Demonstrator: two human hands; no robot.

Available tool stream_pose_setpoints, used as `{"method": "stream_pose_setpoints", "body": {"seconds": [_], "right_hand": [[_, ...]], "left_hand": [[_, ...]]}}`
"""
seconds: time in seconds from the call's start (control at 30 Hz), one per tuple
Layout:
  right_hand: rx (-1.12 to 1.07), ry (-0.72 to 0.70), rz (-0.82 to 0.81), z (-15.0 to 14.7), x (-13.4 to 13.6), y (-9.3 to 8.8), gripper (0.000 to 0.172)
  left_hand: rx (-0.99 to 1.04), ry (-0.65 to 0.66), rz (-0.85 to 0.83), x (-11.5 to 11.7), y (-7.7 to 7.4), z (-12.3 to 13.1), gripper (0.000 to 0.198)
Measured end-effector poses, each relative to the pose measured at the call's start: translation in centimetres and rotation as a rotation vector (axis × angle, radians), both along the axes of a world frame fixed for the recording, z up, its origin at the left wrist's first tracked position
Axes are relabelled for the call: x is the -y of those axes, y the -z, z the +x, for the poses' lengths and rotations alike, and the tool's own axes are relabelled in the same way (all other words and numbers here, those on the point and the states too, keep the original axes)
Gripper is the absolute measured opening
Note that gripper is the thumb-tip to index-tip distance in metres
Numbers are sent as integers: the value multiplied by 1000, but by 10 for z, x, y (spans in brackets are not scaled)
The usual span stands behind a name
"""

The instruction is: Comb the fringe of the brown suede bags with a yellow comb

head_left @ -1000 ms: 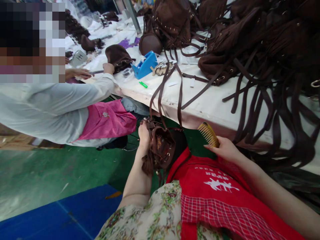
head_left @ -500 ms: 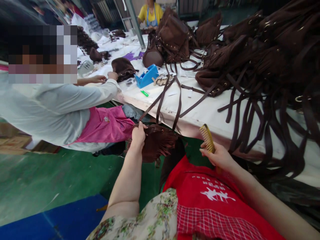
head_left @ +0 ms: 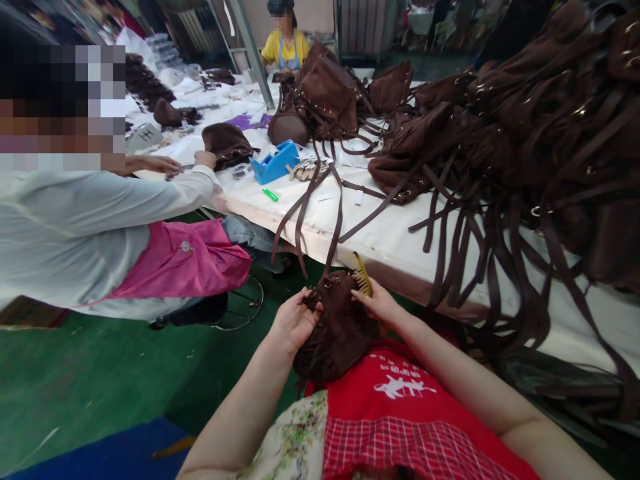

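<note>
A dark brown fringed bag (head_left: pixel 345 327) rests against my red apron, below the table edge. My left hand (head_left: pixel 300 320) is closed on the bag's fringe at its left side, fingers curled round the strands. In my right hand (head_left: pixel 379 301) is a yellowish comb (head_left: pixel 364 275), its teeth against the bag's upper right side. Metal eyelets show near the bag's top. Some of the fringe lies in shadow and is hard to make out.
A white-covered table (head_left: pixel 320 220) runs ahead, with a blue tape dispenser (head_left: pixel 276 162), a green marker (head_left: pixel 270 195) and a big heap of brown bags (head_left: pixel 460 127), straps hanging over the edge. At left a co-worker in a pink apron (head_left: pixel 185 257) handles another brown bag (head_left: pixel 227 145).
The bag has come closer to my body and turned. My left hand has shifted from its top to the side fringe. My right hand has brought the comb left to the bag.
</note>
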State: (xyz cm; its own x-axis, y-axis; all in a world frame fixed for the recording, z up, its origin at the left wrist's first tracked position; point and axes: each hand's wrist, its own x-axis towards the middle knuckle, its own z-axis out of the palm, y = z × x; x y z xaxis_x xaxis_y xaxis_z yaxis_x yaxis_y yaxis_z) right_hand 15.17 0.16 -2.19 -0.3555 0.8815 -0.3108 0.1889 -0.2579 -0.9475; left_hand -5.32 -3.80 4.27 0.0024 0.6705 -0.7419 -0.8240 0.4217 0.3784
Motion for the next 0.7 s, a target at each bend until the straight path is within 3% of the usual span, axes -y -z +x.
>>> {"method": "stream_pose_setpoints", "body": {"seconds": [0.1, 0.2, 0.4, 0.57, 0.7], "right_hand": [[-130, -150, -176, -3, 8, 4, 54], [-73, -152, -181, 5, 8, 10, 42], [223, 108, 335, 22, -8, 6, 33], [194, -218, 553, 10, -6, -16, 23], [322, -317, 626, 5, 6, -14, 22]], "left_hand": [[-3, 43, 2, 8, 9, -2, 23], [-50, 83, -31, 16, 16, -10, 21], [-118, 180, -27, 30, 14, -19, 18], [-131, 227, 9, 32, 15, -13, 22], [-126, 153, -29, 34, 19, -7, 21]]}}
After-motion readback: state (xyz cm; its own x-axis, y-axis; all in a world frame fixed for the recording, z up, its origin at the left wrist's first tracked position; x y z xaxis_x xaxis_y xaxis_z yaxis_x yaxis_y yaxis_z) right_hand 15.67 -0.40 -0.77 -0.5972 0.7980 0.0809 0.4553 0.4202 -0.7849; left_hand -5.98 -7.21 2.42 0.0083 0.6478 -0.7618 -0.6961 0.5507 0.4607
